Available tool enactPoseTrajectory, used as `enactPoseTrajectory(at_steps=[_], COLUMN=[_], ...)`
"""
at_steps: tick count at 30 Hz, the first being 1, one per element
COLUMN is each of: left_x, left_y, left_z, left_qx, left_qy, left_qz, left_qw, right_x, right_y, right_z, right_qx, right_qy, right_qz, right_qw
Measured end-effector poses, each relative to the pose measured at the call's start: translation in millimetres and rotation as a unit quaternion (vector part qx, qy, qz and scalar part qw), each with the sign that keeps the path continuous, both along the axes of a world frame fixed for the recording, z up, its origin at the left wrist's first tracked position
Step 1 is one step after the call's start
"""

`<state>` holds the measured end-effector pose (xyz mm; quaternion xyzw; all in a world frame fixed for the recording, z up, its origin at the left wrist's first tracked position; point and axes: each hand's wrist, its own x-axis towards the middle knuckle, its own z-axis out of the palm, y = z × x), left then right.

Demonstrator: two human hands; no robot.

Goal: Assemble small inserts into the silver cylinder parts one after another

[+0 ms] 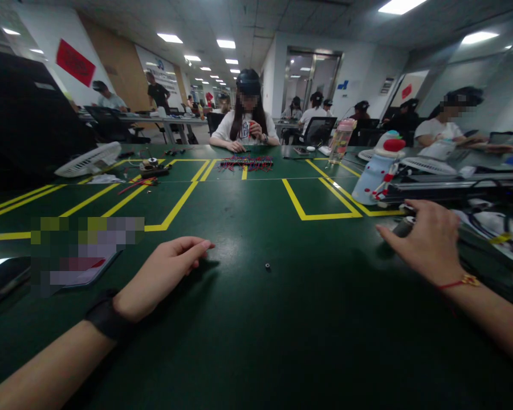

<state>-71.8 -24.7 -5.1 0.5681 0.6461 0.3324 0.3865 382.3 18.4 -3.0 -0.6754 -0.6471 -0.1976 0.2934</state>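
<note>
My left hand (165, 270) is over the dark green table (248, 341), left of the middle, with a black band at the wrist. Its thumb and curled fingers are pressed together; whether anything is between them, I cannot make out. To the right, my right hand (431, 239) has thumb and fingers spread around a dark grey cylinder (404, 228) with a shiny metal end. The palm side is hidden, and no firm grip on the cylinder shows. A tiny metal ring-like part (267, 266) lies on the table between the hands.
Cables (491, 222) and a pale blue bottle (370, 173) stand near my right hand. A phone (4, 279) lies at the left edge. Bundled wires (245, 164) lie ahead, before a seated person (248, 114). A white fan (89, 159) is at left. Yellow tape (331, 217) marks the table.
</note>
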Motion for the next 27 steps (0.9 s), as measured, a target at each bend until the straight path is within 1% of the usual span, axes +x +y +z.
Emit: enactPoseTrajectory(at_steps=[1,2,3,4,5,6,8,10,11,12,13,15,17,18,19,21,22,24,27], left_x=[1,2,3,4,5,7,9,10,10,9,9,7,6,6,6,7,7,8,8], left_y=[0,0,0,0,0,0,0,1,1,1,2,3,4,4,4,4,3,2,0], left_z=[1.1,2.3,3.6,5.0,6.3,7.6,9.8,11.1,11.4,11.3,11.1,10.1,8.9,8.6,8.3,8.3,8.4,8.3,7.6], left_qx=[-0.003,-0.006,-0.009,-0.012,-0.012,-0.009,0.002,0.010,0.009,0.005,-0.001,-0.014,-0.020,-0.022,-0.024,-0.031,-0.035,-0.034,-0.031], left_qy=[0.021,0.044,0.065,0.086,0.105,0.119,0.137,0.143,0.145,0.146,0.145,0.136,0.120,0.113,0.107,0.097,0.093,0.087,0.086], left_qz=[-0.006,-0.011,-0.016,-0.022,-0.027,-0.033,-0.041,-0.045,-0.047,-0.049,-0.052,-0.056,-0.059,-0.062,-0.065,-0.070,-0.071,-0.070,-0.065], left_qw=[1.000,0.999,0.998,0.996,0.994,0.992,0.990,0.989,0.988,0.988,0.988,0.989,0.991,0.991,0.992,0.992,0.992,0.993,0.994], right_x=[-21,-45,-70,-96,-120,-142,-174,-187,-185,-178,-165,-127,-78,-53,-28,15,31,53,62], right_y=[-3,-6,-10,-15,-19,-22,-26,-24,-22,-19,-15,-6,1,5,7,12,14,17,19], right_z=[0.9,1.4,1.1,-0.1,-2.0,-4.5,-8.7,-7.8,-4.5,0.8,7.6,23.3,37.3,42.1,45.3,46.7,45.7,42.4,41.1], right_qx=[-0.005,-0.030,-0.075,-0.128,-0.168,-0.200,-0.235,-0.246,-0.241,-0.228,-0.203,-0.129,-0.050,-0.022,-0.019,-0.076,-0.116,-0.182,-0.218], right_qy=[-0.016,-0.021,-0.009,0.016,0.039,0.055,0.066,0.060,0.060,0.062,0.064,0.056,0.014,-0.022,-0.045,-0.049,-0.041,-0.021,0.002], right_qz=[0.064,0.144,0.228,0.296,0.339,0.369,0.398,0.410,0.409,0.403,0.387,0.321,0.205,0.134,0.062,-0.053,-0.088,-0.124,-0.142], right_qw=[0.998,0.989,0.971,0.946,0.925,0.906,0.884,0.876,0.878,0.884,0.897,0.936,0.977,0.990,0.997,0.994,0.989,0.975,0.966])
